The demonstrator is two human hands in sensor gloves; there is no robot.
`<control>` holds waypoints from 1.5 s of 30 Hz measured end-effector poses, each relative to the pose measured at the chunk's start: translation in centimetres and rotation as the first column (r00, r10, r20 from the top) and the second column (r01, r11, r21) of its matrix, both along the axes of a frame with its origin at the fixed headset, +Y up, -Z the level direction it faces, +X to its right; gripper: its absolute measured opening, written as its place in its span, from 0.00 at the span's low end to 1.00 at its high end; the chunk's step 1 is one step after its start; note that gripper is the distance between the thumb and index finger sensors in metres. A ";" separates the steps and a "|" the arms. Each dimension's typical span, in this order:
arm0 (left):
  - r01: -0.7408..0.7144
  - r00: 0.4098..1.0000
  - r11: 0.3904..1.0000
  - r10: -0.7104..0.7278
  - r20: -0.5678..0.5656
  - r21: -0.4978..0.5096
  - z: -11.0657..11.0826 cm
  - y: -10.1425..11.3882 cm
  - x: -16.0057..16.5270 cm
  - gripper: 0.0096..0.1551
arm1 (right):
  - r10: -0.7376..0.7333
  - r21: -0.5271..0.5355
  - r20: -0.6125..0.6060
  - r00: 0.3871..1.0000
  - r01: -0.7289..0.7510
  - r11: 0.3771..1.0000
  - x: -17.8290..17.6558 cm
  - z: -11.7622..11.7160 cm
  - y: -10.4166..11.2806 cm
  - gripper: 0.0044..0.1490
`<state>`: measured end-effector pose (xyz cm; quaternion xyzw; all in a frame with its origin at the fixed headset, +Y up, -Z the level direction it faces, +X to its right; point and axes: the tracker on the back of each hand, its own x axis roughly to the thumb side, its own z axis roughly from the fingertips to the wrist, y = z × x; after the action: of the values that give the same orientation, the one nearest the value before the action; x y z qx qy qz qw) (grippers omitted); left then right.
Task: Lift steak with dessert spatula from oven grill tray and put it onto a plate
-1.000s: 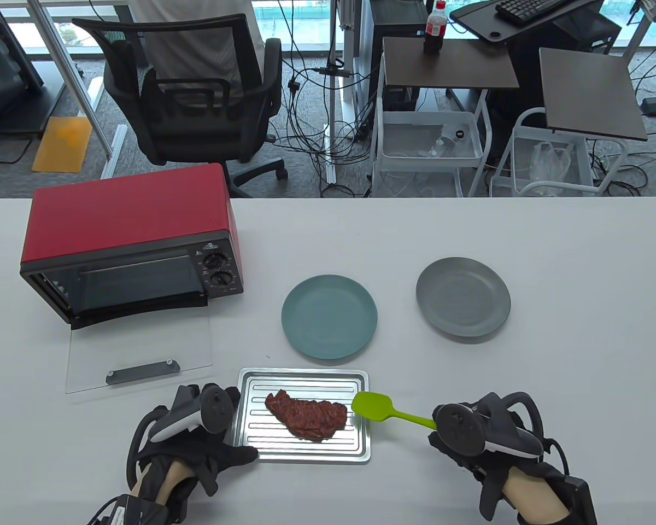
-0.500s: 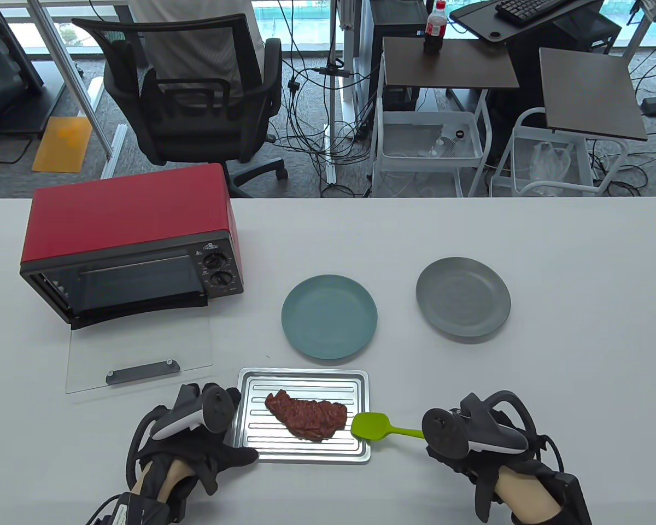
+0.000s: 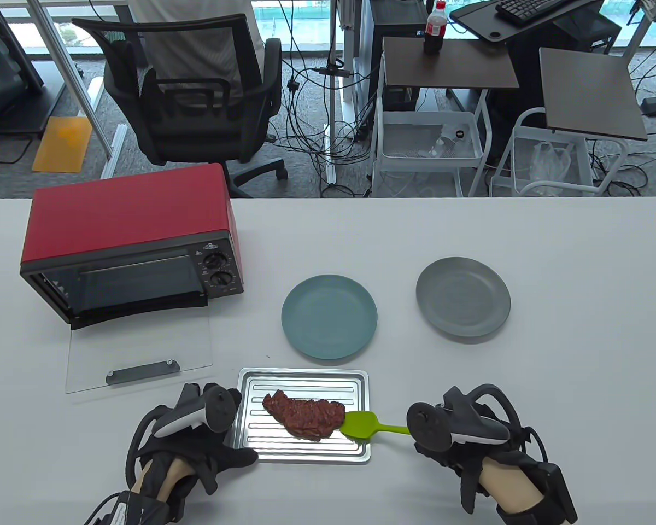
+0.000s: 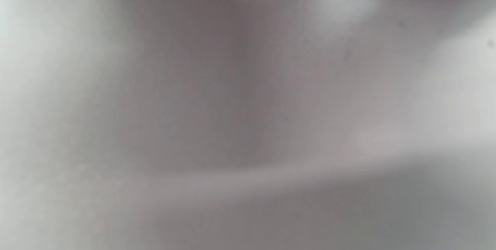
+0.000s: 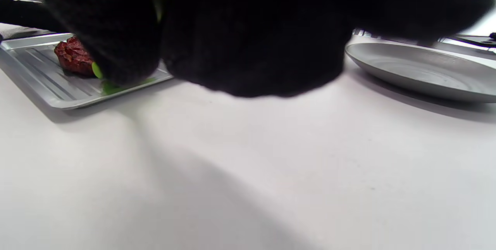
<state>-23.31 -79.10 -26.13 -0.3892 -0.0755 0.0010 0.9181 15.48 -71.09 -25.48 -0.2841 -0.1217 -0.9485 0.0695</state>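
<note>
A brown steak [image 3: 304, 415] lies on the ribbed metal grill tray [image 3: 305, 377] near the table's front edge. My right hand [image 3: 443, 443] grips the handle of a lime-green dessert spatula [image 3: 363, 425], whose blade touches the steak's right end and slips under it. My left hand [image 3: 227, 437] holds the tray's left edge, thumb on the front left corner. In the right wrist view the steak [image 5: 73, 56] and a sliver of green spatula [image 5: 97, 71] show on the tray [image 5: 42, 87] behind my dark glove. A teal plate [image 3: 329, 316] sits behind the tray, a grey plate [image 3: 463, 296] to its right.
A red toaster oven [image 3: 126, 240] stands at the left with its glass door [image 3: 138, 355] folded down onto the table. The grey plate [image 5: 422, 71] also shows in the right wrist view. The left wrist view is only a grey blur.
My right hand has moved left and lowered the spatula from above the tray's right edge to the steak's right end; the steak shifted slightly left. The left hand stayed put.
</note>
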 end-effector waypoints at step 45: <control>-0.011 1.000 1.000 0.011 -0.003 -0.009 -0.1 -0.2 0.1 0.65 | -0.133 -0.098 -0.056 0.990 0.127 0.987 -7.0 -1.8 -3.6 0.24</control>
<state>-23.16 -79.28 -26.24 -0.3930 -0.0765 0.0069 0.9163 8.44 -74.73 -27.31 -0.3237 -0.1454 -0.9349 -0.0021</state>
